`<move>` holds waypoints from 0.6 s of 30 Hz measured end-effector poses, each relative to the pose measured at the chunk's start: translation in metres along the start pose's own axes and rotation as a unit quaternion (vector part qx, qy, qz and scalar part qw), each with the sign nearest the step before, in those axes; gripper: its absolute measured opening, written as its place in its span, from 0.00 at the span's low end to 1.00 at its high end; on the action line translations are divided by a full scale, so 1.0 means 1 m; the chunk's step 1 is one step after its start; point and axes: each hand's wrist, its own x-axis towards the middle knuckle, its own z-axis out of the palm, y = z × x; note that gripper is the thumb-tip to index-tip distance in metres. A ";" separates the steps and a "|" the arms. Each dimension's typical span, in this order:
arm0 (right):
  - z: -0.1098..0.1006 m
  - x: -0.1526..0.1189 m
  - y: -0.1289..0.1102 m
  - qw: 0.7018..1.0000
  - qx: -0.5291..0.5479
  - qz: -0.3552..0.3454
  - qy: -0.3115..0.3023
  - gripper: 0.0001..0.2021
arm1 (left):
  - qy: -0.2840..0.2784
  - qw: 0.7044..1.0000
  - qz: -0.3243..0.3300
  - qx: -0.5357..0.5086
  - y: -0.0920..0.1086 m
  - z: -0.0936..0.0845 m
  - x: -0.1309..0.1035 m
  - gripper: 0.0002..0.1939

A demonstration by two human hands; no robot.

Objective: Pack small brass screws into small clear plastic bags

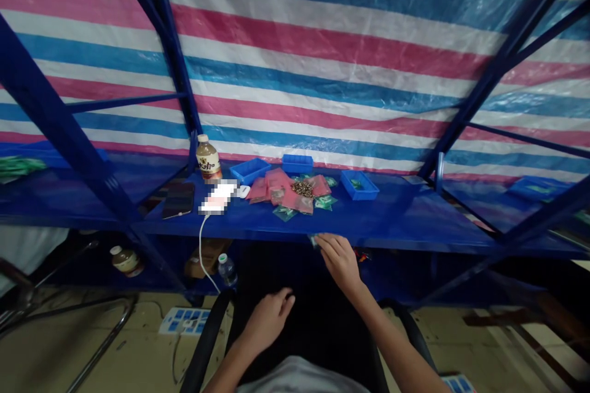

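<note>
My right hand [340, 261] is at the front edge of the blue shelf, its fingertips pinching a small clear plastic bag [314, 241], mostly hidden by the fingers. Over my lap, my left hand [270, 318] is loosely curled, with a small gap between thumb and forefinger and nothing visible in it. Beyond the hands lies a heap of small brass-coloured metal parts [302, 188] on pink plastic bags [297, 201]. Small clear bags with green markings [325, 202] lie around the heap.
Blue bins [359, 185] stand behind the heap on the blue shelf [391, 221]. Leftward are a bottle [209, 159], a dark phone [179, 199] and a blurred-out device with a white cable [201, 245]. Blue metal posts [177, 61] frame the shelf; striped sheeting [313, 80] hangs behind.
</note>
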 end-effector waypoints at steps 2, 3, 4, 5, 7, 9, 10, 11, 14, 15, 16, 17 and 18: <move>-0.001 -0.024 -0.007 0.990 0.097 0.104 0.023 0.13 | 0.030 0.992 -0.010 -0.125 0.003 0.000 0.004 0.25; 0.001 -0.036 -0.012 0.969 0.163 0.185 0.023 0.12 | 0.037 0.983 -0.021 -0.179 0.004 0.001 0.006 0.26; 0.004 -0.048 -0.017 0.932 0.240 0.270 0.009 0.12 | 0.039 0.973 -0.035 -0.223 0.004 0.002 0.009 0.27; 0.007 -0.059 -0.022 0.881 0.318 0.350 -0.017 0.14 | 0.036 0.964 -0.049 -0.258 0.004 0.004 0.010 0.27; 0.015 -0.075 -0.030 0.770 0.442 0.452 -0.083 0.17 | 0.017 0.951 -0.073 -0.301 0.003 0.008 0.013 0.28; 0.021 -0.082 -0.036 0.709 0.507 0.470 -0.143 0.20 | -0.002 0.943 -0.085 -0.322 0.003 0.011 0.014 0.29; 0.022 -0.083 -0.038 0.699 0.523 0.457 -0.168 0.20 | -0.007 0.940 -0.088 -0.330 0.005 0.012 0.014 0.28; 0.023 -0.081 -0.040 0.698 0.533 0.439 -0.189 0.21 | -0.010 0.937 -0.088 -0.337 0.006 0.012 0.013 0.27; 0.019 -0.075 -0.041 0.716 0.533 0.399 -0.209 0.20 | -0.020 0.932 -0.077 -0.354 0.012 0.008 0.012 0.23; 0.017 -0.073 -0.041 0.724 0.529 0.393 -0.204 0.20 | -0.026 0.931 -0.073 -0.358 0.014 0.007 0.011 0.22; 0.014 -0.072 -0.040 0.730 0.526 0.389 -0.198 0.20 | -0.029 0.930 -0.069 -0.361 0.015 0.006 0.010 0.21; 0.012 -0.071 -0.040 0.734 0.526 0.385 -0.192 0.21 | -0.028 0.928 -0.065 -0.366 0.016 0.005 0.010 0.21; 0.010 -0.070 -0.039 0.734 0.530 0.381 -0.187 0.21 | -0.020 0.925 -0.062 -0.374 0.017 0.005 0.009 0.20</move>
